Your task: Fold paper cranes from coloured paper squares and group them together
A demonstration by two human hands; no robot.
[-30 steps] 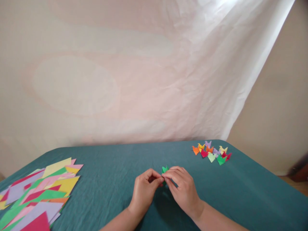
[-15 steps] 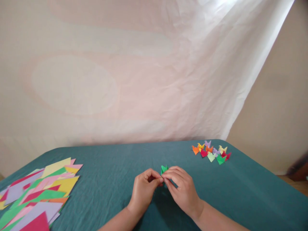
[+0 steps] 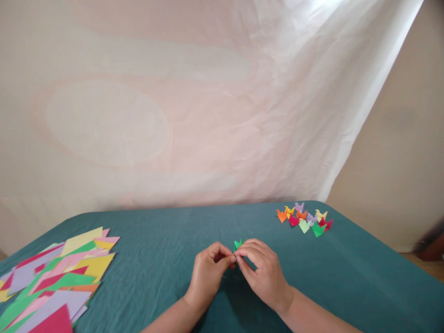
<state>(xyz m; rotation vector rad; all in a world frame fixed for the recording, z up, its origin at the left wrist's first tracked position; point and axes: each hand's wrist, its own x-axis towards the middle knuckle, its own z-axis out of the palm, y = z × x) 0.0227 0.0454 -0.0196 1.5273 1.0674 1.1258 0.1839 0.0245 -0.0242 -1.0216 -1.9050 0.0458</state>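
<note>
A small green folded paper piece (image 3: 237,244) shows its pointed tips above my fingers, near the middle of the table. My left hand (image 3: 211,272) pinches it from the left, thumb and index finger pressed together. From the right, my right hand (image 3: 262,270) grips it between thumb and fingers, the fingertips of both hands meeting. Most of the paper's lower part is hidden behind the fingers.
At the left lies a spread pile of coloured paper sheets (image 3: 74,268). Several small folded paper birds (image 3: 304,225) stand at the back right of the green-covered table (image 3: 159,259). A pale cloth (image 3: 208,115) hangs behind.
The green paper has tilted slightly, and less of its tip shows above the fingers. Both hands stay almost in place, still pinching it.
</note>
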